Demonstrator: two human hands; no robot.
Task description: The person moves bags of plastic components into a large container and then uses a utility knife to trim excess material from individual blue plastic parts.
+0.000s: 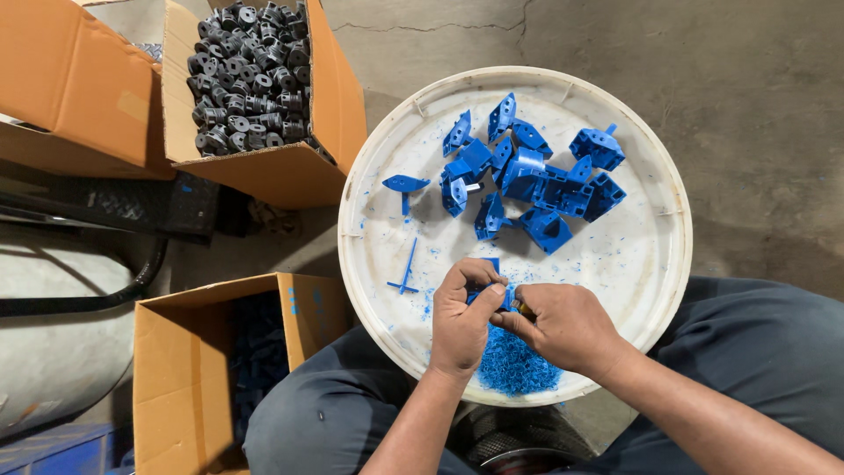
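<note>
Over the round white tray [651, 264], the left hand [459, 321] pinches a small blue plastic part [489, 280] between thumb and fingers at about 6 o'clock on the tray, while the right hand [567, 324] is closed around a small tool, its tip touching that part. A heap of blue shavings [514, 365] lies just below the hands; the pile of blue parts [527, 176] sits toward 12 o'clock, and a box of black parts [251, 75] stands at 10 o'clock

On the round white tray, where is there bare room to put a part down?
The tray's right side, between the heap of blue parts and the rim, is bare. So is its upper left. The centre is crowded, and the near edge holds blue shavings under the left hand and right hand.
</note>
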